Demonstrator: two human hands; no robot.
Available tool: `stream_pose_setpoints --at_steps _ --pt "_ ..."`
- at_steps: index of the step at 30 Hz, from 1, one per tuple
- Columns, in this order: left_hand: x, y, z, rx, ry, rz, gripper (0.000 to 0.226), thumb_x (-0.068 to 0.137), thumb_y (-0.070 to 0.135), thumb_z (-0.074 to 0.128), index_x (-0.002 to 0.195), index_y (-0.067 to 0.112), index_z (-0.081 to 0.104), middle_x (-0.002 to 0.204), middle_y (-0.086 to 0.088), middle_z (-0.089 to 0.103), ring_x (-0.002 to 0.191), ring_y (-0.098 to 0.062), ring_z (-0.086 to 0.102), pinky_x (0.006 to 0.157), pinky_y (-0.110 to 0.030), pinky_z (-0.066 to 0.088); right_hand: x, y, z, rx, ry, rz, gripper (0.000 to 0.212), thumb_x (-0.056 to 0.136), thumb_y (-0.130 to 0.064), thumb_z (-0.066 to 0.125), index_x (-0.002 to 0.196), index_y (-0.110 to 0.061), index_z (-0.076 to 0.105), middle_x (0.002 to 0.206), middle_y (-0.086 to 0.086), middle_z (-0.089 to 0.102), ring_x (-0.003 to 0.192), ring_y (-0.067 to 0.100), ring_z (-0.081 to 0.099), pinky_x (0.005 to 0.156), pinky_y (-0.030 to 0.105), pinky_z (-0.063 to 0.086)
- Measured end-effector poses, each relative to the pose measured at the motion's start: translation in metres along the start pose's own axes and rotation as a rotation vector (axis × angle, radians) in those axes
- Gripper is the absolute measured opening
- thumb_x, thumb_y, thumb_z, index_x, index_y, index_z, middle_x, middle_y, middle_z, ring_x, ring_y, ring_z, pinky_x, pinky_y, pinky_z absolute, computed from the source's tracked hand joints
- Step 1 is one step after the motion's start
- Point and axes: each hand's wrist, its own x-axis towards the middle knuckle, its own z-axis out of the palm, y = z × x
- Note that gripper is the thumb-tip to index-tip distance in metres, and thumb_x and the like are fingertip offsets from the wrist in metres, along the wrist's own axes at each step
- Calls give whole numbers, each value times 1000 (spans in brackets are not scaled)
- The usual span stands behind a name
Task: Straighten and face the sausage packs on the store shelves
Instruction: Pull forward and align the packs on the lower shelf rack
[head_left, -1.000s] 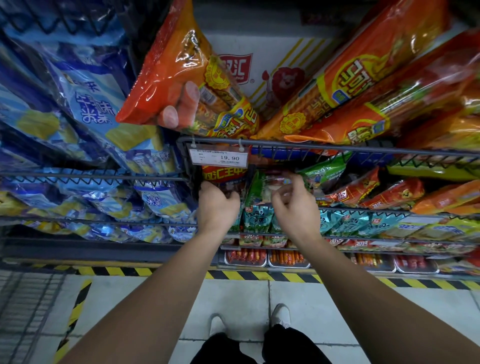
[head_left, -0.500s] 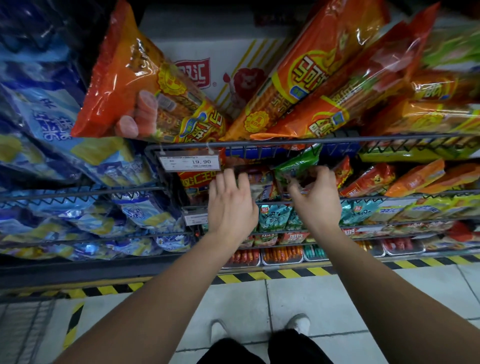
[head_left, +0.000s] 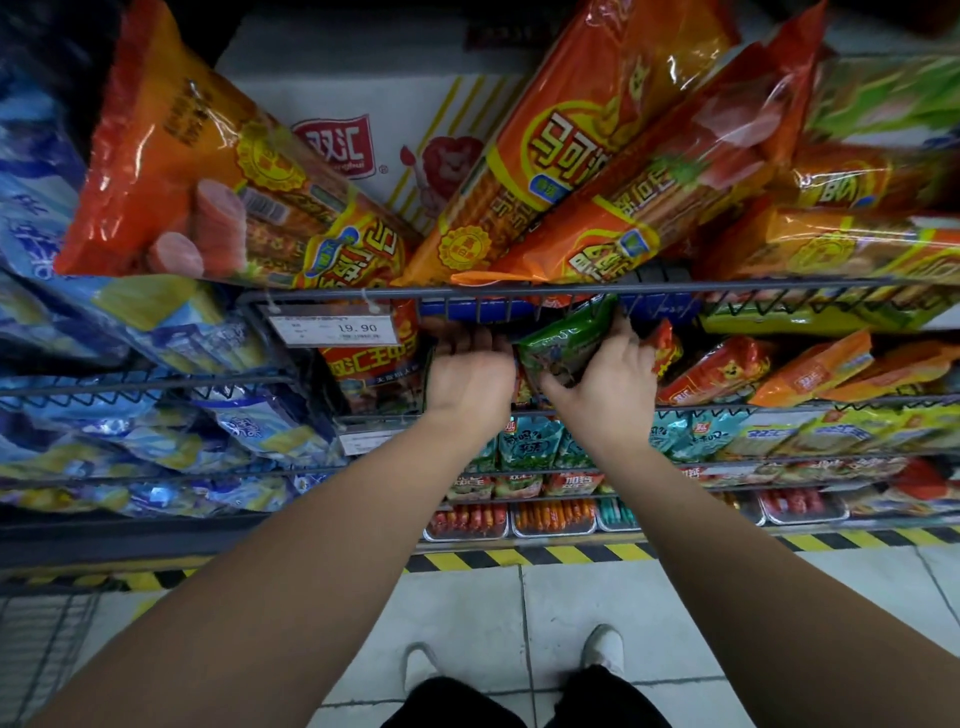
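Reaching under the upper wire shelf (head_left: 332, 295), both hands work in the second tier. The right hand (head_left: 605, 389) grips a green pack (head_left: 563, 345), thumb beneath and fingers curled over its far edge. The pack sits tilted, its top corner up against the wire rim above. The left hand (head_left: 470, 382) lies just beside it, fingers pushed in among the packs. Whether they grasp anything cannot be told, since the tips are blurred and in shadow. To do this step well, the person would likely turn the green pack upright, printed front outward, while the left hand steadies its neighbours so the row does not slump. The film looks glossy and slippery, so a firm hold seems wise. Farther up, long orange packs (head_left: 587, 145) lie fanned crookedly over the rim, before a white carton (head_left: 332, 98).
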Motion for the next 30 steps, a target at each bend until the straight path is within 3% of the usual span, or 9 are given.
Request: stream_pose_setpoints --at_steps 5,11,15,18,22,25,30 --pt "8 1 7 26 -18 -36 67 90 35 60 144 6 31 139 -15 40 131 -36 37 104 -45 31 7 -5 5 -49 -36 52 121 73 -66 70 155 -2 9 154 16 34 137 38 29 108 47 29" --pt "12 -2 8 59 30 -70 45 93 18 53 135 7 41 133 -14 48 125 -34 44 103 -43 33 9 1 11 -35 -30 56 120 75 -60 72 155 -3 4 156 16 31 140 36 25 110 46 25" --pt "12 -7 11 35 62 -114 42 87 18 65 126 12 50 124 -8 57 117 -32 51 92 -41 39 11 8 12 45 12 34 119 72 -56 77 155 -3 9 154 15 35 138 37 28 109 48 27" --pt "7 -17 10 -1 109 -145 42 84 20 71 120 15 51 118 -6 59 114 -31 53 69 -35 39 14 11 9 86 -7 21 119 73 -54 79 155 -3 8 154 15 33 139 37 25 111 50 26" --pt "-12 -25 2 -112 174 -155 52 84 31 72 126 13 47 110 -7 63 97 -29 63 60 -32 37 13 12 6 108 -16 2 117 75 -53 77 155 -2 8 154 18 33 140 38 24 111 52 25" --pt "-30 -25 0 -194 225 -224 49 85 36 72 121 12 49 108 -5 63 99 -26 63 61 -32 38 11 12 4 105 -15 -13 114 77 -53 75 155 -2 9 154 21 29 141 40 23 111 53 26" --pt "-56 -30 14 -614 194 -456 43 83 37 73 105 17 43 96 0 59 89 -28 60 61 -35 38 4 18 5 105 32 -97 96 80 -38 78 149 1 25 146 26 33 136 43 32 107 53 35"
